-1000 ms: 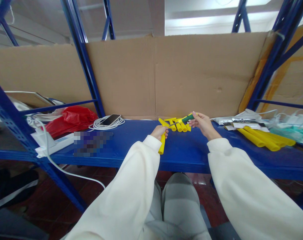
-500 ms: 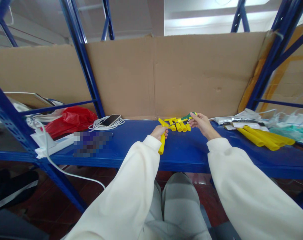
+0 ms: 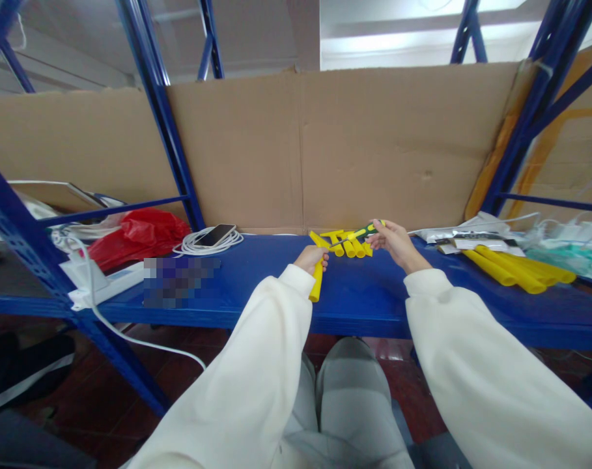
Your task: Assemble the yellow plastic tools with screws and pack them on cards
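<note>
My left hand (image 3: 310,258) is closed around a yellow T-shaped tube piece (image 3: 316,288), whose lower end sticks out toward me below the fingers. In my right hand (image 3: 394,243) is a screwdriver (image 3: 365,230) with a green and yellow handle, pinched at its end by the fingertips. Its thin shaft points left and reaches the yellow piece at my left hand; the very tip is too small to make out. Just behind the shaft, several more yellow T-shaped pieces (image 3: 350,249) lie side by side on the blue shelf (image 3: 364,293).
To the right lie long yellow tubes (image 3: 513,268) beside white and silver packets (image 3: 486,233). A phone (image 3: 217,235) rests on a coiled white cable (image 3: 188,245) at left, near a red plastic bag (image 3: 139,234) and a power strip (image 3: 122,280). Cardboard (image 3: 364,143) stands behind.
The screwdriver handle has turned about its own axis, showing more yellow striping now. Both hands and the yellow piece stay in nearly the same place.
</note>
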The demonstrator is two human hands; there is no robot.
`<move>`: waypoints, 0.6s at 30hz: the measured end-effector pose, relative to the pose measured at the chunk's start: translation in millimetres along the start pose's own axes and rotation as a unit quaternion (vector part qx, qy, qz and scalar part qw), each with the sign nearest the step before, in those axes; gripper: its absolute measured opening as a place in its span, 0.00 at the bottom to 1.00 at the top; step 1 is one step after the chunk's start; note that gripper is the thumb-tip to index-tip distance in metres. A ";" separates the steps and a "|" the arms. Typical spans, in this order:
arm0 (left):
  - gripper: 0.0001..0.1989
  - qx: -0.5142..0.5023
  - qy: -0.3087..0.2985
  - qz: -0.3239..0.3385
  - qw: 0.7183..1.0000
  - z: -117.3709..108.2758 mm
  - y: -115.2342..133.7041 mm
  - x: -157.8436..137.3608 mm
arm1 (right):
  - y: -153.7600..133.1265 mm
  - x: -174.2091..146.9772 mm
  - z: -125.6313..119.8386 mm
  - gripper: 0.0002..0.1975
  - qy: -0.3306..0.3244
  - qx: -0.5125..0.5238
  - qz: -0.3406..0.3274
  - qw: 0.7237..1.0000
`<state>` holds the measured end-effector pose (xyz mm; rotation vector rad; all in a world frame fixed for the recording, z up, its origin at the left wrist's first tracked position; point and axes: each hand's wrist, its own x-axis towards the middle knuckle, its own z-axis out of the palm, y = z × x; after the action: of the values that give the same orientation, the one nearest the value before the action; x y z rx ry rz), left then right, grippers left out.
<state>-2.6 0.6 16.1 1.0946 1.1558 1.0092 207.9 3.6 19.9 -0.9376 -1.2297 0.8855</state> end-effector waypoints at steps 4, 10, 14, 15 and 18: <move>0.12 -0.002 0.009 -0.002 1.000 0.4 1.2 -2.0 | -2.8 -1.5 0.6 0.16 -0.043 0.042 0.008 0.998; 0.11 -0.004 0.011 -0.007 1.000 0.8 1.1 -2.6 | 1.4 1.5 0.6 0.21 -0.007 0.007 -0.015 1.000; 0.10 -0.016 -0.004 -0.006 1.000 0.3 -0.7 0.6 | 4.6 5.5 1.3 0.24 0.059 -0.025 -0.039 0.997; 0.10 -0.016 -0.005 -0.005 1.000 0.2 -1.0 1.2 | 4.9 6.0 1.7 0.25 0.066 -0.027 -0.039 0.997; 0.10 -0.008 -0.003 -0.005 1.000 0.2 -1.2 1.3 | 5.2 5.7 2.6 0.26 0.069 -0.031 -0.041 0.996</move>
<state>-2.2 1.6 14.8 1.0780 1.1463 1.0060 205.8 11.0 17.3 -0.9749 -1.1741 0.7081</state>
